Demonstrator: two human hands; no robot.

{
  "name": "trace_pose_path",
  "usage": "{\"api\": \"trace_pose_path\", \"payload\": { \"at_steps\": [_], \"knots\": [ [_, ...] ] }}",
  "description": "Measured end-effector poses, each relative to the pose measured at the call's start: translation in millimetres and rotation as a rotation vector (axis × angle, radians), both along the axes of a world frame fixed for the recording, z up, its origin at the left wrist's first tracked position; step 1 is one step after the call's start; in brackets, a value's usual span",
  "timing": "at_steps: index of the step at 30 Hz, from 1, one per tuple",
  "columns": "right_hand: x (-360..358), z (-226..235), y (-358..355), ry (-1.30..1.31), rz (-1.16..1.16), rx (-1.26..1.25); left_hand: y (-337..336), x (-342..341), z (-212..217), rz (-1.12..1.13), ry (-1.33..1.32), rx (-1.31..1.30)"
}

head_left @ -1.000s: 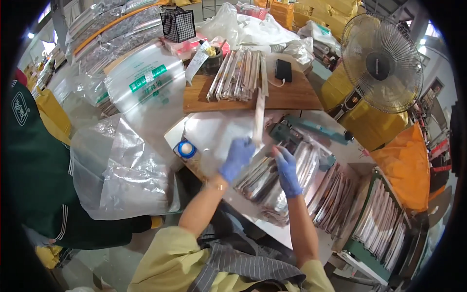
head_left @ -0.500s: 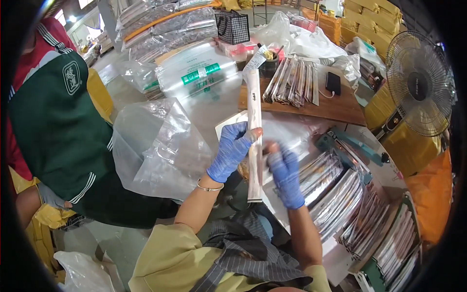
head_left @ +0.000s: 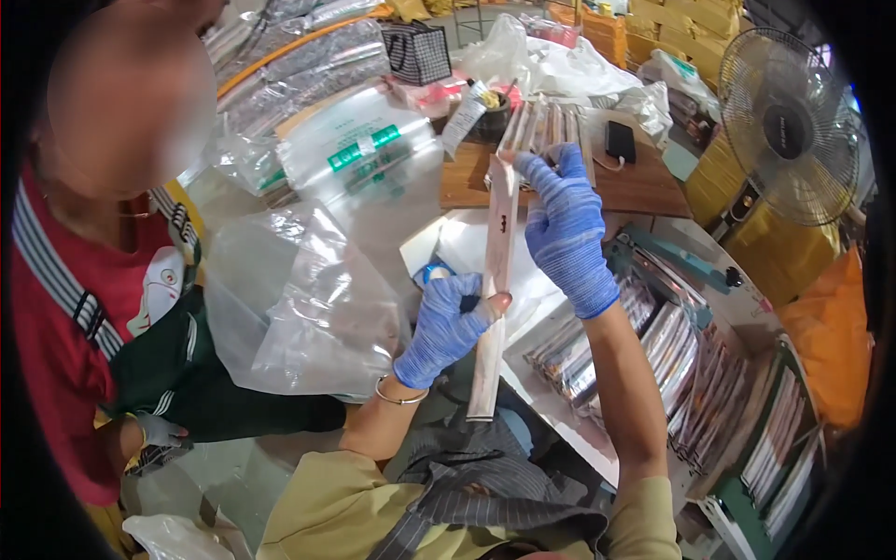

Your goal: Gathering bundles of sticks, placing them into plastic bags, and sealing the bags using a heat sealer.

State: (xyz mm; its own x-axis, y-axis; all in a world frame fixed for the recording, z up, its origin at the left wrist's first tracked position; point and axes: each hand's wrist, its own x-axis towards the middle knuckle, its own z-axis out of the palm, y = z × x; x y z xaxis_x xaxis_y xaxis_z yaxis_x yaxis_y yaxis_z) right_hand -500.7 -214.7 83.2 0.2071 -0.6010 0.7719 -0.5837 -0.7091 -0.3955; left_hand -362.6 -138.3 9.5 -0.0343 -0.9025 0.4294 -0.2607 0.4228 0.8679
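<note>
A long, narrow, pale pinkish packet (head_left: 501,238) stands nearly upright in front of me. My left hand (head_left: 441,329), in a blue knit glove, is closed around its middle with the thumb across the front. My right hand (head_left: 574,233), gloved alike, is at the packet's top end, its thumb and curled fingers pinching there. Part of that grip is hidden behind the fingers. Similar packets (head_left: 537,126) lie side by side on the brown board (head_left: 649,187), partly covered by my right hand. More silvery packets (head_left: 667,350) fill the white box on my right.
A co-worker in a red top (head_left: 84,373) leans in on the left. A large clear bag (head_left: 308,308) and plastic film rolls (head_left: 369,140) lie between us. A phone (head_left: 620,142) rests on the board; a standing fan (head_left: 789,126) and orange sack (head_left: 821,345) are at right.
My right hand has risen from beside the packet's lower half to its top end. The left hand holds lower along the packet. At left, the co-worker has leaned into view.
</note>
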Motion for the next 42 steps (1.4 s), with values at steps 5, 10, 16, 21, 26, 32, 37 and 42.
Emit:
{"api": "trace_pose_path", "payload": {
  "at_steps": [5, 10, 16, 21, 26, 32, 37, 42],
  "knots": [
    [-12, -1, 8, -0.017, 0.010, -0.017, -3, -2, -4, -0.094, 0.007, 0.026],
    [-20, -20, 0, 0.071, -0.064, 0.059, -6, -9, -12, -0.101, -0.019, -0.027],
    [-27, -28, 22, 0.001, 0.043, -0.022, -9, -5, -28, -0.050, 0.090, -0.127],
    [-37, -59, 21, -0.069, 0.083, -0.084, -13, -11, -9, -0.132, 0.091, 0.073],
    [-34, -71, 80, -0.125, 0.145, -0.048, -45, -8, -23, -0.120, 0.400, 0.215],
    [-32, -111, 140, -0.018, 0.188, 0.264, -52, -8, -22, -0.082, 0.442, 0.293],
    [-16, -93, 114, -0.711, 0.216, 0.799, -35, -27, -18, -0.140, 0.391, 0.219],
    [1, -100, 83, -0.795, 0.191, 0.727, -66, -43, -14, 0.089, 0.818, 0.088]
  ]
}}
